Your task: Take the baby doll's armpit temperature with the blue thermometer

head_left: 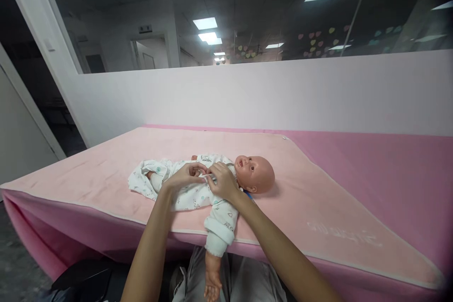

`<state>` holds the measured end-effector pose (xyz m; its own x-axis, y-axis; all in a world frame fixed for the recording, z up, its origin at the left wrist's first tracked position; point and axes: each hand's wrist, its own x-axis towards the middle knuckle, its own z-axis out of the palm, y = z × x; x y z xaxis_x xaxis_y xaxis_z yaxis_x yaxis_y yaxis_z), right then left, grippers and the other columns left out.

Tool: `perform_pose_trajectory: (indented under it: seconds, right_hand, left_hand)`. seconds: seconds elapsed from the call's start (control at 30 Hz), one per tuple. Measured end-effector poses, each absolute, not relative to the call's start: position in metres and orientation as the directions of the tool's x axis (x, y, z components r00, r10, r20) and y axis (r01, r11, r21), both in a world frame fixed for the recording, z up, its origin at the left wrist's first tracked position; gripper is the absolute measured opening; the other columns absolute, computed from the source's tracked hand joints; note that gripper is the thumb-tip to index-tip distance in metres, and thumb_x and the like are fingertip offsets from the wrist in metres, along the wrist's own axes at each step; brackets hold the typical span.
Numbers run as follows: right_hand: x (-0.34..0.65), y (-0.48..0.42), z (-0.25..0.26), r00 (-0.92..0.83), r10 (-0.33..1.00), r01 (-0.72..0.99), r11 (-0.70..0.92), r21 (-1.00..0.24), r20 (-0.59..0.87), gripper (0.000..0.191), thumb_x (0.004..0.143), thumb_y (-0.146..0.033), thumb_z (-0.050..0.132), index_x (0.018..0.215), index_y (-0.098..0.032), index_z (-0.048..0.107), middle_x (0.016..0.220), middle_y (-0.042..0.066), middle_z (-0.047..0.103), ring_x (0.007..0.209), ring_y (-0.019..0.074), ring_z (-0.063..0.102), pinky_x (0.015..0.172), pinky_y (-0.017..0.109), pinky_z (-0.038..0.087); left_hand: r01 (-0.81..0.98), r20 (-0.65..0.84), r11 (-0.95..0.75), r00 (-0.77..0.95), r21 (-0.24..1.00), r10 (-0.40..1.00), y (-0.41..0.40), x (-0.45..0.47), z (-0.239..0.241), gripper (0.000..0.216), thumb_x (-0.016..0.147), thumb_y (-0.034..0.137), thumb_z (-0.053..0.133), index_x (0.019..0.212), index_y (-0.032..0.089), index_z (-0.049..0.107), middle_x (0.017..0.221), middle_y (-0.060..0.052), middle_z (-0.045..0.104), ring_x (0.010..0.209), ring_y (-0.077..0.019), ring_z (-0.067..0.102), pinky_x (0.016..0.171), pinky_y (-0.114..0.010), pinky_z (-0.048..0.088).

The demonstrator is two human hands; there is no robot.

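A baby doll (255,173) lies on its back, its head to the right, dressed in a white printed outfit (193,202). Over the doll's chest, my left hand (186,174) and my right hand (222,181) meet with bent, pinching fingers. A thin white tie (207,175) of the outfit shows between my fingertips; its ends are hidden by the fingers. The doll's near arm (213,271) hangs over the table edge, its sleeve cuff (220,229) folded back. Under the doll's neck a bit of blue (248,194) shows.
Beneath the doll a peach mat (300,217) covers a table draped in pink cloth (382,174). Behind it stands a white low wall (247,96) with a glass window (247,19) above. At the lower left is a black object (85,281) beside my legs.
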<state>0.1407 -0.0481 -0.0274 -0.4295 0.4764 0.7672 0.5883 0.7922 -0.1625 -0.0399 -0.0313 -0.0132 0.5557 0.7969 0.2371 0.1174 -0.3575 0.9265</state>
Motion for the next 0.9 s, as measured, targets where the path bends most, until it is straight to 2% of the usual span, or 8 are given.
perform_pose_trajectory:
  seconds: [0.17,0.43,0.6,0.77,0.9]
  right_hand:
    - [0.14,-0.049,-0.027,-0.429,0.478,0.591,0.79,-0.162,0.767,0.005,0.071,-0.015,0.047,0.07,-0.019,0.047,0.072,0.003,0.051,0.072,0.0169,0.045,0.067,0.029,0.035]
    - [0.14,-0.051,-0.027,-0.437,0.461,0.583,0.799,-0.147,0.772,0.005,0.069,-0.015,0.048,0.068,-0.019,0.045,0.069,0.002,0.049,0.07,0.0161,0.043,0.066,0.028,0.034]
    - [0.141,-0.052,-0.027,-0.449,0.439,0.582,0.805,-0.118,0.778,0.004,0.07,-0.015,0.047,0.068,-0.019,0.045,0.069,0.002,0.049,0.069,0.0159,0.043,0.066,0.029,0.034]
    - [0.141,-0.052,-0.028,-0.459,0.433,0.589,0.802,-0.099,0.776,0.004,0.07,-0.015,0.047,0.068,-0.019,0.046,0.069,0.002,0.05,0.069,0.016,0.043,0.066,0.029,0.034]
    - [0.14,-0.05,-0.028,-0.46,0.421,0.578,0.81,-0.097,0.781,0.004,0.07,-0.015,0.047,0.069,-0.019,0.047,0.07,0.003,0.051,0.071,0.0165,0.044,0.067,0.029,0.034]
  left_hand:
    - [0.284,0.287,-0.463,0.493,0.839,0.821,-0.041,-0.037,-0.018,0.03,0.063,0.028,0.07,0.09,0.015,0.061,0.058,0.005,0.032,0.055,-0.0072,0.029,0.049,-0.019,0.024]
    - [0.222,0.301,-0.455,0.499,0.862,0.813,-0.046,-0.035,-0.017,0.039,0.057,0.031,0.073,0.089,0.014,0.058,0.073,0.001,0.05,0.057,-0.007,0.035,0.051,-0.019,0.03]
    - [0.296,0.322,-0.484,0.458,0.823,0.829,-0.051,-0.037,-0.017,0.031,0.062,0.032,0.069,0.087,0.015,0.061,0.073,-0.001,0.056,0.059,-0.0087,0.042,0.054,-0.02,0.035]
    - [0.401,0.391,-0.506,0.336,0.764,0.857,-0.063,-0.034,-0.026,0.025,0.068,0.032,0.065,0.089,0.018,0.064,0.086,-0.004,0.064,0.077,-0.0161,0.055,0.068,-0.026,0.043]
    - [0.496,0.533,-0.57,0.232,0.655,0.814,-0.074,-0.027,-0.036,0.021,0.073,0.031,0.061,0.091,0.021,0.065,0.093,-0.004,0.064,0.09,-0.0195,0.055,0.079,-0.031,0.043]
